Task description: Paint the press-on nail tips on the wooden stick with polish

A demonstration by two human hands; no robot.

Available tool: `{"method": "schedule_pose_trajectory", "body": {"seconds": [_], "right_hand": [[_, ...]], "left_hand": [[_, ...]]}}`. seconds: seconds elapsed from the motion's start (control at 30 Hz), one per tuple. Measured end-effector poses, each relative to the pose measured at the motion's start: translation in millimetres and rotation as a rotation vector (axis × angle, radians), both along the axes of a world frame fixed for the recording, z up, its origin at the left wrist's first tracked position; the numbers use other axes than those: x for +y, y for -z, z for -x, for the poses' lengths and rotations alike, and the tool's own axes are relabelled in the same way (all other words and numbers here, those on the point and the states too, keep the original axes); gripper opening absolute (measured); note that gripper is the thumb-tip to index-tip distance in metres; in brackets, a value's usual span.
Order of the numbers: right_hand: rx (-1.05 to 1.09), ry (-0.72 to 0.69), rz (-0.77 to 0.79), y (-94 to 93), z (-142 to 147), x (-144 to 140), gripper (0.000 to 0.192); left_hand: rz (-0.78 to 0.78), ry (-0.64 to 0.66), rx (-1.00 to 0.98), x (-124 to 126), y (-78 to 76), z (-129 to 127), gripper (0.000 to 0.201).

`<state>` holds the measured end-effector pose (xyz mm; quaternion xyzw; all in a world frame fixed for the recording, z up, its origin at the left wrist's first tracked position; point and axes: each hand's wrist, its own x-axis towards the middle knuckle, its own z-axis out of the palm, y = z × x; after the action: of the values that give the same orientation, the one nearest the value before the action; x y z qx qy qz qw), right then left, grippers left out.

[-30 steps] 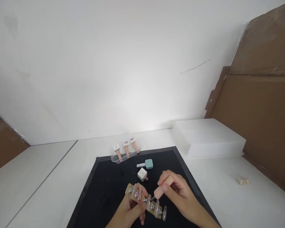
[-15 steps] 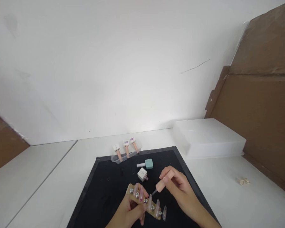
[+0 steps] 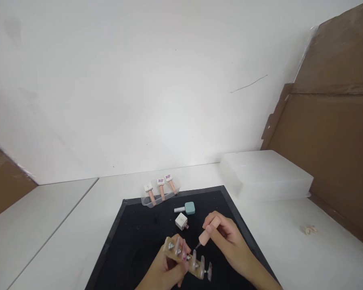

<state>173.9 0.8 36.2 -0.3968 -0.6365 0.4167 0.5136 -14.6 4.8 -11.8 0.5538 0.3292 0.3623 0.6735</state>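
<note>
Since half a second ago the left hand (image 3: 166, 270) has tilted the nail-tip holder (image 3: 186, 258) slightly, and the brush cap (image 3: 206, 233), pinched in the right hand (image 3: 226, 241), sits a touch lower over it. Both hands grip firmly above the black mat (image 3: 133, 241). Several tips look coated pink; the end ones appear clear, so painting seems partway done. Its open white bottle (image 3: 181, 221) stands on the mat

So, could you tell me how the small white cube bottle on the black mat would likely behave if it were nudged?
The white cube bottle looks squat with flat faces, so it would probably slide rather than roll. It seems small, so likely light. Its neck appears open, so tipping might spill it onto the black mat.
</note>
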Motion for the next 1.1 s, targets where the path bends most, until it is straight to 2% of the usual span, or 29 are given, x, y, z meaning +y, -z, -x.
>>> {"method": "schedule_pose_trajectory", "body": {"seconds": [0.2, 0.43, 0.57, 0.73, 0.97, 1.1], "right_hand": [[-0.111, -0.086, -0.013, -6.4, 1, -6, 0.03], [0.018, 0.01, -0.014, 3.8, 0, -1, 0.031], [0.006, -0.055, -0.018, 0.2, -1, -1, 0.032], [-0.088, -0.1, 0.027, -2.9, 3, -4, 0.033], [0.043, 0.012, 0.036, 5.2, 3, 1, 0.033], [0.083, -0.038, 0.028, 3.5, 0, -1, 0.031]], "left_hand": [[-0.019, 0.062, -0.011, 5, 1.8, -3, 0.033], [0.0, 0.033, 0.066, -1, -2.8, 0, 0.034], [0.012, 0.023, 0.069, -1, -5.7, 0, 0.034], [-0.005, 0.05, 0.022, 2, -1.2, -3, 0.032], [0.024, 0.003, 0.062, -3, -3.1, -1, 0.033], [0.033, 0.003, 0.06, -1, -6.2, -1, 0.034]]}}
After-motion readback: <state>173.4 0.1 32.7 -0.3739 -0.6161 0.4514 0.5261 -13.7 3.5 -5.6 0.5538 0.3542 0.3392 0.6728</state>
